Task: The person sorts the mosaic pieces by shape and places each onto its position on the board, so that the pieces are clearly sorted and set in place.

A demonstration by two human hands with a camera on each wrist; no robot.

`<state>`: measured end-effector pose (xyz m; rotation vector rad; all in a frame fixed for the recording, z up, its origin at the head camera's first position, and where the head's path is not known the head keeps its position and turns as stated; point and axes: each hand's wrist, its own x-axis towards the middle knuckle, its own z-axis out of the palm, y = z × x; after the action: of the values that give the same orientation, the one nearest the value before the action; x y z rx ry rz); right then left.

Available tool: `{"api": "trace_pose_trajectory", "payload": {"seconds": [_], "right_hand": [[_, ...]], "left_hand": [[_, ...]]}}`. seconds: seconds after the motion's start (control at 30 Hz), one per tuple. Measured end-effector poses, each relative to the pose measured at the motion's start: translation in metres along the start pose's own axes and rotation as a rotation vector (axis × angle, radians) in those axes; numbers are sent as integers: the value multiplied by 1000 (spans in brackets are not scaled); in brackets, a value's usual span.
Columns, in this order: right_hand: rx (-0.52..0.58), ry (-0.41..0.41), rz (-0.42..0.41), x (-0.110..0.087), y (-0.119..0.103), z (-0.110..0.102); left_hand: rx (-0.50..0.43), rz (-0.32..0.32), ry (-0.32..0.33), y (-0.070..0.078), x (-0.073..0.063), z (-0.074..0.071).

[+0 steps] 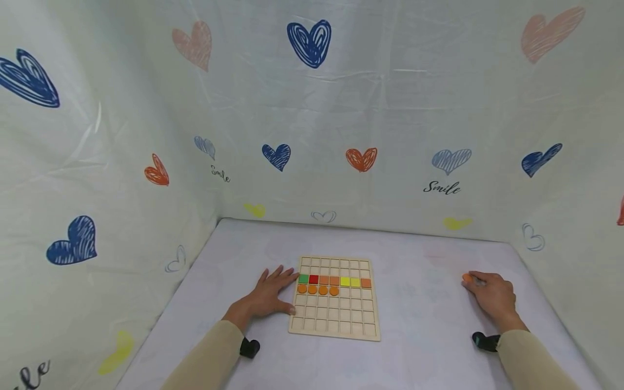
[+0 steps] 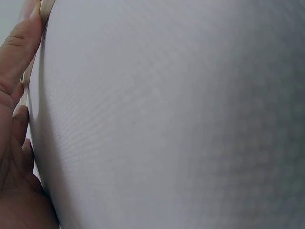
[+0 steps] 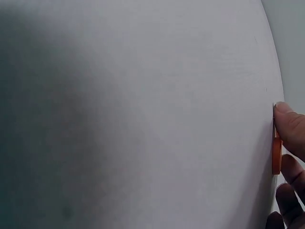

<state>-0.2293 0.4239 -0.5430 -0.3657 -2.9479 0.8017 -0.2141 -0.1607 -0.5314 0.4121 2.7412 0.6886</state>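
A wooden grid board lies flat on the table. Across it runs a row of coloured squares: green, red, orange, yellow and a last orange one. Just below, several orange discs fill the left cells of the following row. My left hand rests with spread fingers against the board's left edge, its thumb at the lower part of that side. Well to the right, my right hand pinches an orange disc between thumb and fingers, low over the table.
The white table extends around the board and between both hands. A pale curtain printed with hearts and words hangs behind and along both sides. Each wrist wears a black camera mount, such as the one at the right sleeve.
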Motion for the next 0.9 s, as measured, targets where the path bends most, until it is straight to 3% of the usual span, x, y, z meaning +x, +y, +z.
{"api": "trace_pose_trajectory", "payload": {"seconds": [0.27,0.67,0.9], "right_hand": [[28,-5,-26,3,-3,5],[11,-69,-235,4,-47,30],[167,-85,-247,2,-77,40]], "left_hand": [[10,6,3,-1,1,1],[8,-4,5,-1,1,0],[0,0,3,0,1,-1]]}}
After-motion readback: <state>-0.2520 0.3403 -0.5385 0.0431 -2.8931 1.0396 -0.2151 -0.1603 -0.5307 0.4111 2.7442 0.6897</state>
